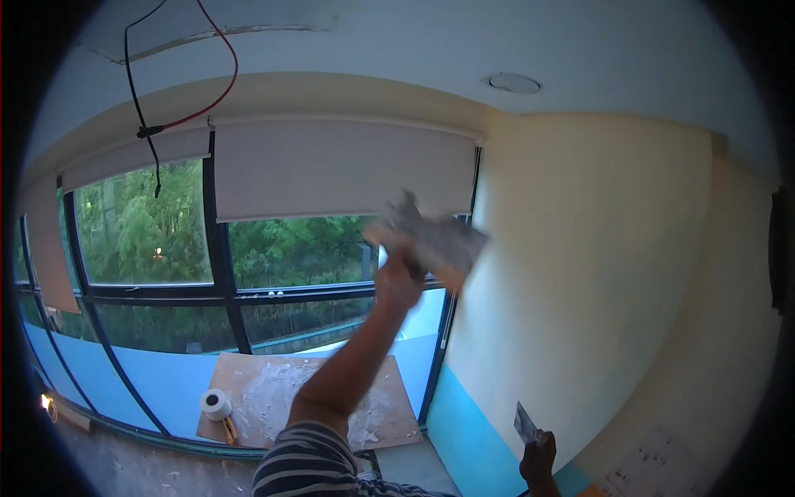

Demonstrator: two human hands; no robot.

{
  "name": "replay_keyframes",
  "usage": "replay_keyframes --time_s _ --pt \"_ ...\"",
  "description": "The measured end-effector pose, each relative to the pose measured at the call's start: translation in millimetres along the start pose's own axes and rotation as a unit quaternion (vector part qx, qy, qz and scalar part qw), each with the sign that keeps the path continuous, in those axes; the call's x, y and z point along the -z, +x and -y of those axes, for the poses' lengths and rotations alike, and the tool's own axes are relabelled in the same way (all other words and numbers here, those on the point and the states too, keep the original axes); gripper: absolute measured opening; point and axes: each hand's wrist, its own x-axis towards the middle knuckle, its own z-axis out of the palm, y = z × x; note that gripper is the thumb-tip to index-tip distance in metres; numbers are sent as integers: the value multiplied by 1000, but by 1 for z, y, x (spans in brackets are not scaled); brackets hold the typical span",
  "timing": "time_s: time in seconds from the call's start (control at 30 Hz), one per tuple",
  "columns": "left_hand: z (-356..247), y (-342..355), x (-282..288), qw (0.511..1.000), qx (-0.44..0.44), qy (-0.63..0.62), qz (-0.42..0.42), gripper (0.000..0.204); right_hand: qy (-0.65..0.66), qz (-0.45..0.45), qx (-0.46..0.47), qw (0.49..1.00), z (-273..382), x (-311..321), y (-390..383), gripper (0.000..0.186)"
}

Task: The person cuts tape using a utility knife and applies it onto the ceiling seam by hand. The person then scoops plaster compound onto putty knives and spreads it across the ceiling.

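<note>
Head view: left hand (402, 277) at centre, fingers clamped on a blurred grey plastering tool (443, 238) at its two o'clock. Right hand (538, 457), five o'clock, fingers clamped on a putty knife (524, 424) pointing toward eleven. Plaster-smeared bench (261, 377), seven o'clock, bears a white tape roll (216, 402)

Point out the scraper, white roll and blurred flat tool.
Scraper (523, 424): head view, on its blade.
White roll (219, 406): head view, on its body.
Blurred flat tool (447, 238): head view, on its grey plate.
</note>
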Motion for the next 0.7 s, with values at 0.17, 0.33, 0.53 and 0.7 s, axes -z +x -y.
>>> replay_keyframes --time_s 0.17,0.33,0.53,0.7 --pt "-23 212 30 936 4 -306 -176 24 -28 21 -149 988 -21 10 -35 41" --pt "-55 316 60 932 -135 -169 -292 36 -50 -21 -199 979 -21 18 -51 48" --pt "-85 361 50 931 -64 -140 -330 32 -92 -82 -239 963 -7 25 -63 53" --pt "-41 474 94 925 -168 -48 -339 33 132 -105 -199 965 -57 8 -72 63"
